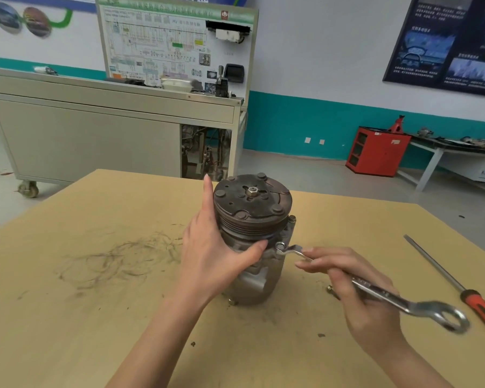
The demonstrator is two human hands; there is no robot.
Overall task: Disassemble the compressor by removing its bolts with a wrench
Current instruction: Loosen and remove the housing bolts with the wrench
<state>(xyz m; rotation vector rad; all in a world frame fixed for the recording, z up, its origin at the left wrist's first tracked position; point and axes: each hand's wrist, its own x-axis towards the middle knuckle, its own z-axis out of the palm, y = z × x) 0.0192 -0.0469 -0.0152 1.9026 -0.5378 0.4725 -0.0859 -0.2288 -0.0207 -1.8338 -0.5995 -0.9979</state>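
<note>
Head cam, looking down at bench. Compressor (254, 239) stands upright near middle of tan table (95, 317), dark pulley face up, hex nut (253, 191) at pulley centre.

L hand (213, 250) clasps compressor's left side. Thumb is wrapped across the front just under the pulley grooves, and one finger is straight up beside the pulley rim. Other fingers hidden behind the body.

R hand (359, 289) is clenched round shank of wrench (375, 293), fingers curled over it approx mid-length. Wrench is the double-ring type. Small ring end sits at flange bolt (280, 245) on compressor's front-right, just below pulley; can't tell if fully seated. Big ring end sticks out to the right, raised off the table.

Loose bolt (331, 289) lies on table just beside R hand, partly hidden by it. Screwdriver (454, 284), red/black handle, lies at right of table, well apart from compressor. Dark scuff marks (118, 259) on table left of L hand.

Bkgd: grey wheeled cabinet (95, 135) w/ wiring-diagram board (177, 43) on top; red cabinet (377, 149) on floor by teal-banded wall.
</note>
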